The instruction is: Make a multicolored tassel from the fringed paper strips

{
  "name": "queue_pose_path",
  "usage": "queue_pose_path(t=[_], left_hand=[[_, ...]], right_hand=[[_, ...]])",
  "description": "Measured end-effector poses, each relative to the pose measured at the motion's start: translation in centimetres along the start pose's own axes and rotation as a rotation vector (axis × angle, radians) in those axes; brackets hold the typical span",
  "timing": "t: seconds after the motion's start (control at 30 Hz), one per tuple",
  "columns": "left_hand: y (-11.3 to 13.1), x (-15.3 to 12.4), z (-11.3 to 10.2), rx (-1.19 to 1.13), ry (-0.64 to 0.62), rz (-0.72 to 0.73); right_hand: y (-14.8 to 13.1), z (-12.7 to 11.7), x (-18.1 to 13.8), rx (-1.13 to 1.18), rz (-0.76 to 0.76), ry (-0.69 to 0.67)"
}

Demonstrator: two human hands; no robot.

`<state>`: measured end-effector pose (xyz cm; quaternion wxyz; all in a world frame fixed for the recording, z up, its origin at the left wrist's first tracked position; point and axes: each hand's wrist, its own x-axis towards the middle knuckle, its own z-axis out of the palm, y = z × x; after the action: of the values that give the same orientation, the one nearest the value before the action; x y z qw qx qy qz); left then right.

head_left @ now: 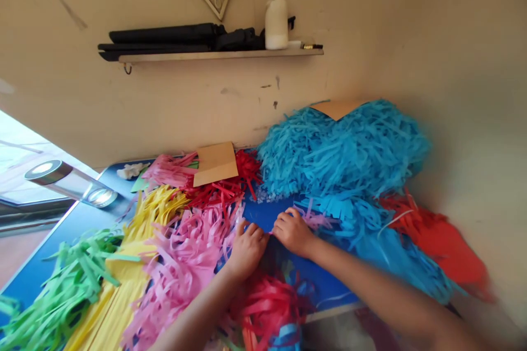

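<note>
My left hand and my right hand are close together over the blue table, fingers curled in. A small bit of pink paper shows between their fingertips, and both hands pinch it. Pink-violet paper fringe spreads out just beyond my right hand. To the left of my left hand lies a heap of pink fringed tissue paper. Below the hands, red fringed paper hangs at the table's front edge, with some light blue strips under it.
Yellow and green fringed paper cover the left side. A big blue fringe pile stands at the back right, red-orange paper beside it. A glass bottle leans far left. The wall shelf holds a glue bottle.
</note>
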<state>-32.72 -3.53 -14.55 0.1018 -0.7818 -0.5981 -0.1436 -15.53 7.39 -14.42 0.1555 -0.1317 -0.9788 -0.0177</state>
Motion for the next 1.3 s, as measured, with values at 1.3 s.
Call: queue_pose_path(t=[1.3], left_hand=[[-1.4, -0.6, -0.7, -0.157, -0.082, -0.369]], right_hand=[[2.5, -0.6, 2.2, 0.359, 0.523, -0.290]])
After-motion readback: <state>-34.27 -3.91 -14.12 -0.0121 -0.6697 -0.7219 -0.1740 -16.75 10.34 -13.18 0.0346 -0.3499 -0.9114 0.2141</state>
